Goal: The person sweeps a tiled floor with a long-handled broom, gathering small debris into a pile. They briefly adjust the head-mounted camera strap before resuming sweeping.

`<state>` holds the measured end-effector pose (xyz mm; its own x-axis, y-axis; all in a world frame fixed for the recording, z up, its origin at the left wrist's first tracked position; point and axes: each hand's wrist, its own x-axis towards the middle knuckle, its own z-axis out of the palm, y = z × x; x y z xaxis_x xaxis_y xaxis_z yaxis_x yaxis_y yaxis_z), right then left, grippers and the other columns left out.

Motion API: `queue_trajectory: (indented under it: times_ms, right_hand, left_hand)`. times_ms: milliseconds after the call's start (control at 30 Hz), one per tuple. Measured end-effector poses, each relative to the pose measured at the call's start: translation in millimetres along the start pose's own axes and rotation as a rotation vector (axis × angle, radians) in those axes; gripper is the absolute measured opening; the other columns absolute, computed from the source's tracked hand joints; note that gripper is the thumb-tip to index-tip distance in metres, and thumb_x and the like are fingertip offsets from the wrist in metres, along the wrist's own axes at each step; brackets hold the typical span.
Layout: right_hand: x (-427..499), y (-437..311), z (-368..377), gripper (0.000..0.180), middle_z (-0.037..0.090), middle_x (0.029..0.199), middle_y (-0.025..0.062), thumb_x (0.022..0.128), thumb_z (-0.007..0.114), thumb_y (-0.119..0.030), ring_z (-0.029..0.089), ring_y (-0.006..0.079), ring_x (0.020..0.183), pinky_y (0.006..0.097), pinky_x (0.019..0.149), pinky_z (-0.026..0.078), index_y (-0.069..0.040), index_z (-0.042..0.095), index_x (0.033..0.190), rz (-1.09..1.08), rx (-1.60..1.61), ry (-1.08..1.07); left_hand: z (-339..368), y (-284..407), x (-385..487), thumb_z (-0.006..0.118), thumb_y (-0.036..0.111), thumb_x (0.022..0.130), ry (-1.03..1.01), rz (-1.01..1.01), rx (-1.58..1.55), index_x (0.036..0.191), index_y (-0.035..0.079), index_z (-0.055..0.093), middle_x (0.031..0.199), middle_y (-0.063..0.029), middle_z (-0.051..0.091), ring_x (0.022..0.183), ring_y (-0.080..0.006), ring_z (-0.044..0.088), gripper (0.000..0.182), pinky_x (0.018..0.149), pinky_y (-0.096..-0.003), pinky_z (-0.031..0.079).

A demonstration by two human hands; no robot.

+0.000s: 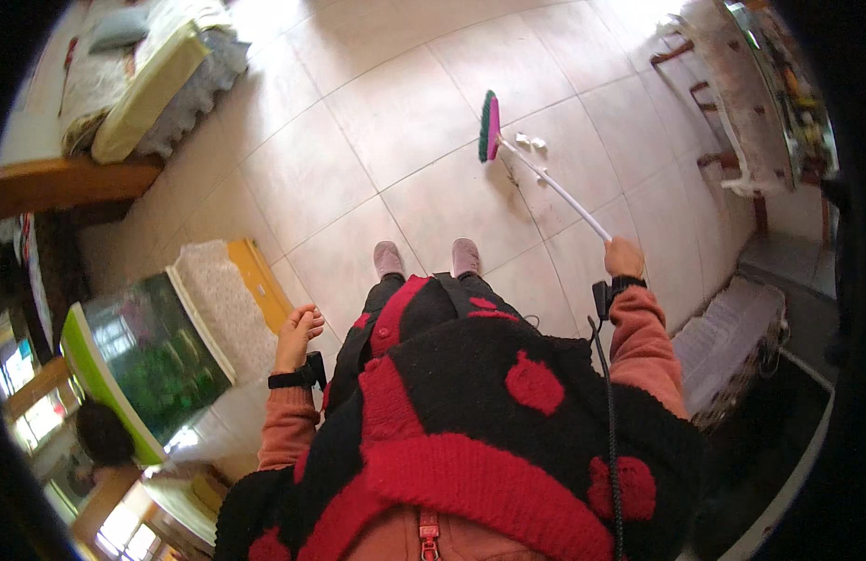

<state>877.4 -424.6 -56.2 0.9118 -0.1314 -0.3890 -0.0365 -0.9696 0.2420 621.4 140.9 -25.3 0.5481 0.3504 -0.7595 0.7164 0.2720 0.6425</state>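
My right hand (623, 258) grips the upper end of a broom's white handle (566, 195), held out ahead and to the right. At its far end is a magenta broom head (494, 126) with dark green bristles (484, 130), down at the tiled floor. Crumpled white scraps, apparently paper (531, 142), lie just right of the broom head. Dark bits of debris (513, 179) are scattered on the tiles near the handle. Nothing is in my left hand (299, 336), which hangs beside my body with loosely bent fingers, near a cloth-covered stand.
A fish tank (163, 350) stands at left, beside the stand's lace cloth (212, 284). Upper left is a sofa with a yellow armrest (149, 91). Chairs (706, 105) and a cloth-covered table (748, 98) line the right. A cable (611, 421) runs from my right wrist.
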Motion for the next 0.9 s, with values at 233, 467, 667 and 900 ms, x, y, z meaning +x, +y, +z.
queue_trajectory:
  times_ms: [233, 467, 667, 900]
  right_hand:
    - [-188.5, -5.1, 117.5, 0.028, 0.055, 0.086, 0.0228, 0.076, 0.049, -0.025, 0.053, 0.0384, 0.082, 0.0436, 0.070, 0.042, 0.000, 0.049, 0.089, 0.339, 0.634, -0.276]
    - [-360.2, -30.2, 182.2, 0.026, 0.054, 0.077, 0.0205, 0.074, 0.050, -0.020, 0.053, 0.0349, 0.074, 0.0393, 0.067, 0.042, 0.001, 0.048, 0.089, 0.713, 0.983, -0.341]
    - [-416.4, -14.7, 236.9, 0.017, 0.051, 0.069, 0.0123, 0.077, 0.048, -0.014, 0.053, 0.0160, 0.061, 0.0321, 0.049, 0.041, 0.001, 0.050, 0.082, 1.167, 1.275, -0.357]
    - [-353.6, 69.9, 323.5, 0.029, 0.055, 0.059, 0.0183, 0.072, 0.054, -0.019, 0.057, 0.0261, 0.063, 0.0372, 0.057, 0.044, 0.004, 0.056, 0.089, 0.835, 0.770, -0.782]
  left_hand:
    - [-28.6, 48.8, 71.1, 0.047, 0.016, 0.087, -0.193, -0.023, 0.148, 0.107, 0.000, 0.049, 0.093, -0.0083, 0.055, 0.080, -0.0160, 0.056, 0.027, 0.068, -0.0256, 0.048]
    - [31.8, 101.3, 110.4, 0.048, 0.017, 0.086, -0.369, 0.007, 0.414, 0.109, 0.001, 0.049, 0.096, -0.0099, 0.056, 0.082, -0.0174, 0.057, 0.028, 0.070, -0.0268, 0.048]
    - [135.3, 128.1, 103.3, 0.048, 0.017, 0.086, -0.525, 0.035, 0.618, 0.109, 0.001, 0.049, 0.096, -0.0100, 0.056, 0.083, -0.0181, 0.057, 0.028, 0.070, -0.0269, 0.048]
    - [211.3, 157.3, 84.5, 0.049, 0.017, 0.086, -0.551, 0.075, 0.727, 0.109, 0.000, 0.049, 0.094, -0.0106, 0.056, 0.082, -0.0172, 0.057, 0.028, 0.070, -0.0262, 0.048]
